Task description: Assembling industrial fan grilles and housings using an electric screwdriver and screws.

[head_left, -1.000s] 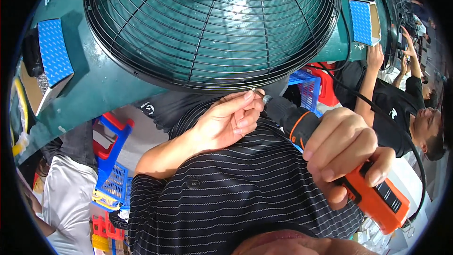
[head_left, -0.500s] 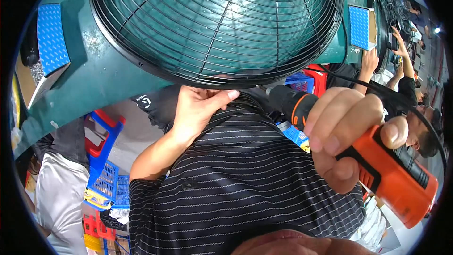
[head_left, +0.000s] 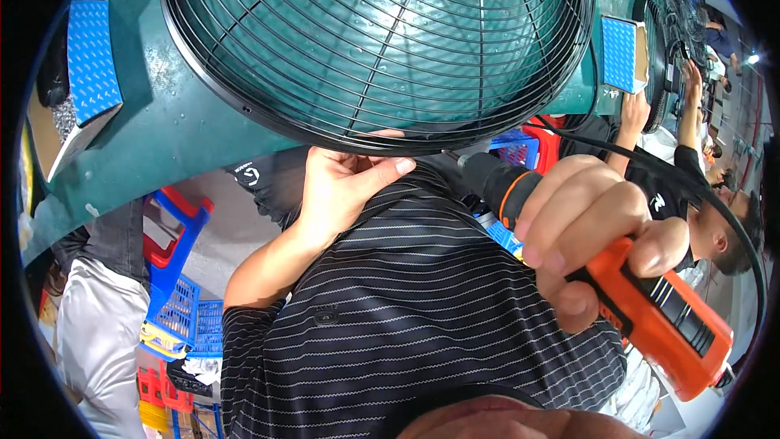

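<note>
A big round black wire fan guard (head_left: 382, 41) lies on a dark green table (head_left: 162, 130). My left hand (head_left: 345, 183) reaches up to the guard's near rim, fingers curled onto the wire ring and thumb pointing right. My right hand (head_left: 593, 236) is closed around an orange and black electric screwdriver (head_left: 666, 325). The tool's black nose (head_left: 487, 175) points up and to the left, toward the rim just right of my left hand. A black cable runs off the tool to the right. My striped dark shirt fills the lower middle.
Blue boxes sit on the table at the left (head_left: 93, 57) and at the right (head_left: 619, 53). A co-worker in a dark shirt (head_left: 691, 138) works at the right. Blue and red crates (head_left: 175, 276) and a person's grey trousers (head_left: 97, 309) are below left.
My left hand has gone from holding a small part in front of my chest up to the guard's rim. My right hand has brought the screwdriver up, closer to the rim.
</note>
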`<state>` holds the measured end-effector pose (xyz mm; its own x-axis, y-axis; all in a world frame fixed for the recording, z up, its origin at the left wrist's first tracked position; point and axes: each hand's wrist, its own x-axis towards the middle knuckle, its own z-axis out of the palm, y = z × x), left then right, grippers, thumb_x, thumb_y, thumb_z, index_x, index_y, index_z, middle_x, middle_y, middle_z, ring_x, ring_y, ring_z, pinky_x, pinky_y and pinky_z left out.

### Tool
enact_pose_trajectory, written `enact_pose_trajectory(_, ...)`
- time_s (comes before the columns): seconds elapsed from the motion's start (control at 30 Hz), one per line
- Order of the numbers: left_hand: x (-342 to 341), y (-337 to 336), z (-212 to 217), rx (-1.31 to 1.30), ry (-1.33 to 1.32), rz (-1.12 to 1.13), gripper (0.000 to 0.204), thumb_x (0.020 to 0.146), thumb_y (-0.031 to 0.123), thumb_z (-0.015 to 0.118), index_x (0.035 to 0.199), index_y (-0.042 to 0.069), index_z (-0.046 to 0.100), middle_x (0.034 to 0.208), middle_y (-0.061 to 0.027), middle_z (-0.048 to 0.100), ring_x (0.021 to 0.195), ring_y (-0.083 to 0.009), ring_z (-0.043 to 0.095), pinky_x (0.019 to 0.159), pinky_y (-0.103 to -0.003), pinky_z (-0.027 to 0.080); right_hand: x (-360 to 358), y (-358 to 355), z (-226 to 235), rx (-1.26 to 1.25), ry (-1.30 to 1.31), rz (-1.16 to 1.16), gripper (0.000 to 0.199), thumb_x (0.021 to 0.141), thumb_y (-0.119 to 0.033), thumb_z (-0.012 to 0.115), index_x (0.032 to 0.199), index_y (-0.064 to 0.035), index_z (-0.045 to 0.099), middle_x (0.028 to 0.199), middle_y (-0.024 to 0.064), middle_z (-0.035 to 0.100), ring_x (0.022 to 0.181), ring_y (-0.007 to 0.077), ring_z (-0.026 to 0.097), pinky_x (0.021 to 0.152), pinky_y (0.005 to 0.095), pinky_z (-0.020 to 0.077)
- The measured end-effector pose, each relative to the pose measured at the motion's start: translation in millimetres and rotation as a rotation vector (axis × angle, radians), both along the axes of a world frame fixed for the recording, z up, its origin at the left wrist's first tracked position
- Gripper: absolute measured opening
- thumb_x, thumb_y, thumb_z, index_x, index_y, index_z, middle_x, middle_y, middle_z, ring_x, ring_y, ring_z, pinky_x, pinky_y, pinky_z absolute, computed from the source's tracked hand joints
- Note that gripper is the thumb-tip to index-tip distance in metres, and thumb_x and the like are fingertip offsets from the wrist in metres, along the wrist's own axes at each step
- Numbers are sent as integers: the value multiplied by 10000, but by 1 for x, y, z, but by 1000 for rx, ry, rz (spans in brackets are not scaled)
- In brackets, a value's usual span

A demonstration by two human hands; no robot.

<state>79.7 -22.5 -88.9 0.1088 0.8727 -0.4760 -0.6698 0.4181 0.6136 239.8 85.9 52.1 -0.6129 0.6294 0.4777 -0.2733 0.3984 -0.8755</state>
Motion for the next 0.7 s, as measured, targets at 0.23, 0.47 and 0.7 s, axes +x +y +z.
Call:
enact_pose_trajectory(0.23,-7,2,-1,-25,28,2,322,808,-75,747,1116,-37,663,994,-99,703,879,-142,677,801,-271,566,-6,20,0,-63,-61,231,476,799,-51,757,1196,-55,493,777,63,636,628,172,654,520,267,546)
enact_pose_trajectory(0.47,-35,5,10,202,708,-324,263,723,159,862,832,-3,686,757,-66,668,669,-98,591,588,-282,477,10,51,19,-185,183,623,413,797,-22,752,1172,6,579,785,113,656,611,220,648,546,345,550)
enact_pose_trajectory(0.7,-94,-8,28,1182,1549,39,510,601,178,905,1022,24,660,856,-128,643,686,-259,610,635,-369,504,69,31,-28,-721,632,84,384,842,-176,675,1178,-47,537,731,36,501,581,145,509,547,299,443)
